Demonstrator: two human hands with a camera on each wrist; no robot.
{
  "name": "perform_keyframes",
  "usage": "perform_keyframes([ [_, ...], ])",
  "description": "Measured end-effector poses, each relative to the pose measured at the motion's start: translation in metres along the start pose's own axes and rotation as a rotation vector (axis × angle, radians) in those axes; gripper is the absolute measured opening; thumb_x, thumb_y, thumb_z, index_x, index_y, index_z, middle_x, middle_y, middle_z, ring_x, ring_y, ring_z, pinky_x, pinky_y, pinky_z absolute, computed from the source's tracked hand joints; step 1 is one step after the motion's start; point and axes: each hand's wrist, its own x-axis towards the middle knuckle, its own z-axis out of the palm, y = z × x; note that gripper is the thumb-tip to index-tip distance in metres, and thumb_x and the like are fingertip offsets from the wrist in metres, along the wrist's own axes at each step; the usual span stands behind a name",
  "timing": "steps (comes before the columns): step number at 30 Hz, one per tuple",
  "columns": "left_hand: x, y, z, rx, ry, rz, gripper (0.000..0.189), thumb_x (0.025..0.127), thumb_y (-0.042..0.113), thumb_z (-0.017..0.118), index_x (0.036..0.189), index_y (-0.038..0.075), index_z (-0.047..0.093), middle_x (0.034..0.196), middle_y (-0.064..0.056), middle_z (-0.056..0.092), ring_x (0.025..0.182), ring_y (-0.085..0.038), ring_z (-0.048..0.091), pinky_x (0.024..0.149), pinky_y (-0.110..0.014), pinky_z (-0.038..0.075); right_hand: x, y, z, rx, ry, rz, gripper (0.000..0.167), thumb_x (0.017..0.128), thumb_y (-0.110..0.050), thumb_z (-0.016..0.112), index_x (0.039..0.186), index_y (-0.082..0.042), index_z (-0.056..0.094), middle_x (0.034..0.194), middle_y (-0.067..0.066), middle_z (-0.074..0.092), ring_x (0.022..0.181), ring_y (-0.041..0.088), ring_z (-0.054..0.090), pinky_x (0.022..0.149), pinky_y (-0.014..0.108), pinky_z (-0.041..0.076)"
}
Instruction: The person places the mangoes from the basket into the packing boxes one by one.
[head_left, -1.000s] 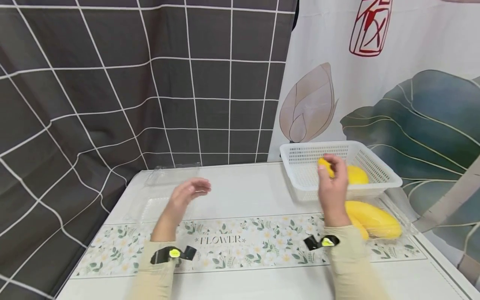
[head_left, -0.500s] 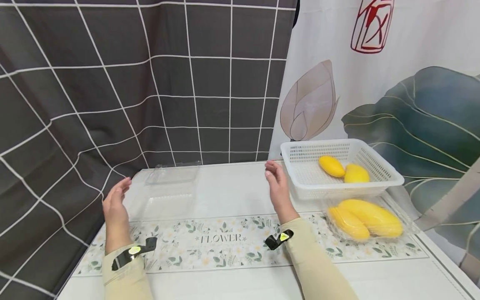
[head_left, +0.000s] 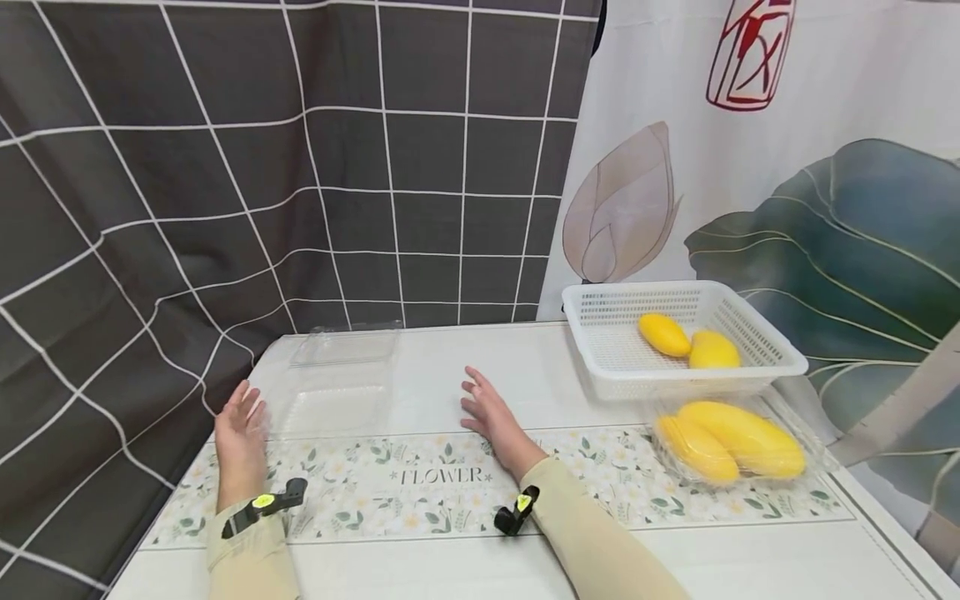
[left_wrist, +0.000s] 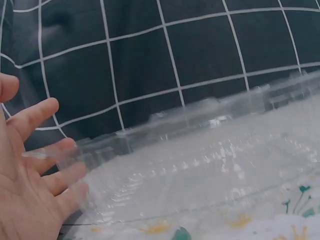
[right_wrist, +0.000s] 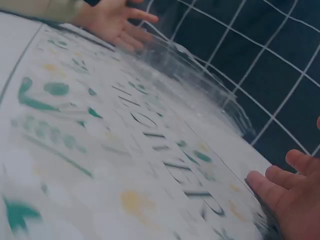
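A clear plastic clamshell box (head_left: 333,408) lies unfolded at the left of the table. My left hand (head_left: 242,442) is at its left edge, fingers spread. In the left wrist view, some fingertips of the left hand (left_wrist: 37,175) show through the clear rim of the box (left_wrist: 200,170); whether they press on it I cannot tell. My right hand (head_left: 495,421) holds nothing, its fingers apart, over the table right of the box. Two yellow mangoes (head_left: 663,334) lie in a white basket (head_left: 600,367). The right wrist view shows part of the right hand (right_wrist: 295,192) at its edge.
A closed clear box (head_left: 813,442) holding yellow mangoes (head_left: 742,435) stands in front of the basket on the right. A flowered strip (head_left: 442,500) crosses the white table. A dark grid curtain (head_left: 420,167) and a white printed curtain (head_left: 637,75) hang behind.
My right hand let go of a mango in the basket, then moved left to the middle of the table. The left hand moved left to the edge of the clear box.
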Motion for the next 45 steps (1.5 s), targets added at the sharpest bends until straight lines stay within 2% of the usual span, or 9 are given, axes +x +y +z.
perform_keyframes([
  [5, -0.001, -0.003, -0.002, 0.042, -0.081, -0.039, 0.053, 0.11, 0.037, 0.024, 0.161, 0.023, 0.029, 0.165, -0.005, 0.025, 0.154, -0.022, 0.02, 0.123, -0.025, 0.023, 0.003, 0.004, 0.023, -0.014, -0.092, 0.024, 0.059, 0.109, -0.048, 0.031, 0.163, -0.029, 0.018, 0.167, 0.01, 0.021, 0.152, 0.033, 0.025, 0.119, 0.046, 0.034],
  [15, -0.008, -0.009, 0.002, 0.128, -0.092, -0.077, 0.053, 0.111, 0.04, 0.023, 0.162, 0.027, 0.024, 0.166, -0.006, 0.026, 0.152, -0.022, 0.026, 0.121, -0.024, 0.026, 0.008, 0.012, 0.061, 0.007, -0.219, 0.041, 0.062, 0.108, -0.056, 0.025, 0.163, -0.03, 0.014, 0.169, 0.006, 0.016, 0.154, 0.028, 0.02, 0.122, 0.043, 0.029],
  [23, -0.013, -0.018, 0.001, 0.25, -0.208, -0.048, 0.054, 0.11, 0.042, 0.022, 0.163, 0.03, 0.019, 0.168, -0.008, 0.021, 0.153, -0.024, 0.024, 0.124, -0.03, 0.021, 0.008, 0.013, 0.076, 0.0, -0.262, 0.054, 0.059, 0.11, -0.049, 0.025, 0.164, -0.026, 0.015, 0.168, 0.008, 0.02, 0.152, 0.029, 0.026, 0.12, 0.041, 0.032],
  [25, -0.014, -0.019, 0.002, 0.254, -0.235, -0.035, 0.056, 0.11, 0.045, 0.022, 0.163, 0.027, 0.021, 0.167, -0.008, 0.025, 0.152, -0.023, 0.027, 0.123, -0.03, 0.023, 0.007, 0.013, 0.076, -0.004, -0.24, 0.05, 0.058, 0.11, -0.047, 0.028, 0.163, -0.026, 0.018, 0.167, 0.008, 0.022, 0.15, 0.031, 0.031, 0.119, 0.042, 0.035],
  [28, -0.015, -0.019, 0.002, 0.24, -0.272, -0.027, 0.056, 0.11, 0.046, 0.023, 0.161, 0.024, 0.024, 0.157, 0.0, 0.042, 0.145, -0.018, 0.037, 0.12, -0.029, 0.03, 0.005, 0.013, 0.075, -0.04, -0.157, 0.035, 0.056, 0.11, -0.042, 0.031, 0.162, -0.021, 0.025, 0.164, 0.011, 0.03, 0.141, 0.035, 0.044, 0.113, 0.044, 0.043],
  [32, -0.016, -0.019, 0.005, 0.227, -0.331, -0.034, 0.052, 0.11, 0.044, 0.024, 0.157, 0.024, 0.031, 0.13, 0.015, 0.061, 0.131, -0.011, 0.053, 0.115, -0.028, 0.038, 0.002, 0.012, 0.072, -0.152, 0.007, 0.016, 0.052, 0.11, -0.038, 0.037, 0.157, -0.016, 0.037, 0.149, 0.015, 0.05, 0.114, 0.034, 0.065, 0.1, 0.046, 0.053],
  [34, -0.016, -0.021, 0.008, 0.235, -0.37, -0.042, 0.05, 0.109, 0.045, 0.025, 0.154, 0.024, 0.034, 0.127, 0.017, 0.063, 0.127, -0.009, 0.056, 0.113, -0.028, 0.04, 0.002, 0.011, 0.069, -0.208, 0.085, 0.001, 0.051, 0.109, -0.038, 0.041, 0.154, -0.014, 0.042, 0.138, 0.016, 0.058, 0.1, 0.031, 0.069, 0.094, 0.045, 0.056],
  [38, -0.015, -0.026, 0.016, 0.27, -0.447, -0.028, 0.057, 0.109, 0.048, 0.025, 0.155, 0.016, 0.032, 0.134, 0.01, 0.061, 0.127, -0.009, 0.058, 0.106, -0.027, 0.048, -0.001, 0.01, 0.06, -0.269, 0.21, -0.039, 0.047, 0.107, -0.036, 0.047, 0.148, -0.011, 0.049, 0.12, 0.013, 0.063, 0.085, 0.025, 0.07, 0.082, 0.038, 0.059],
  [45, -0.018, -0.044, 0.031, 0.226, -0.619, 0.014, 0.065, 0.11, 0.042, 0.021, 0.152, -0.007, 0.028, 0.139, -0.002, 0.062, 0.126, -0.016, 0.061, 0.099, -0.03, 0.054, -0.009, 0.012, 0.035, -0.336, 0.329, -0.084, 0.038, 0.103, -0.023, 0.058, 0.135, -0.006, 0.052, 0.11, 0.007, 0.06, 0.071, 0.015, 0.064, 0.066, 0.027, 0.056],
])
